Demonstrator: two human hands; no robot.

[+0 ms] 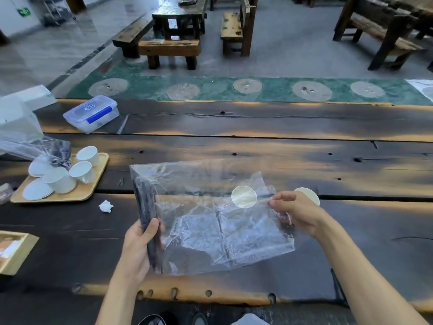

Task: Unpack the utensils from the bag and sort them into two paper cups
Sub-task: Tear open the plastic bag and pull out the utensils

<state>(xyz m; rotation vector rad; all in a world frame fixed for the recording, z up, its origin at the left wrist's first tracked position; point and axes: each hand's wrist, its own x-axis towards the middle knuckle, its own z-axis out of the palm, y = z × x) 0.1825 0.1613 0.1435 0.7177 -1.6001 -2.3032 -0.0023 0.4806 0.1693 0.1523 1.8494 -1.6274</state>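
Note:
A clear plastic bag (201,221) lies held over the dark wooden table (257,146). A bundle of dark utensils (146,207) sits inside along its left edge. My left hand (140,240) grips that bundle through the plastic. My right hand (295,212) pinches the bag's right edge. One paper cup (243,197) shows through the plastic, seen from above. A second paper cup (310,195) stands just behind my right hand, partly hidden by it.
A wooden tray (93,184) at the left carries several white cups and lids, with another plastic bag (28,146) draped over it. A blue-clipped plastic box (92,113) sits far left, a crumpled white scrap (106,205) near the tray, a wooden box (11,252) at the left edge.

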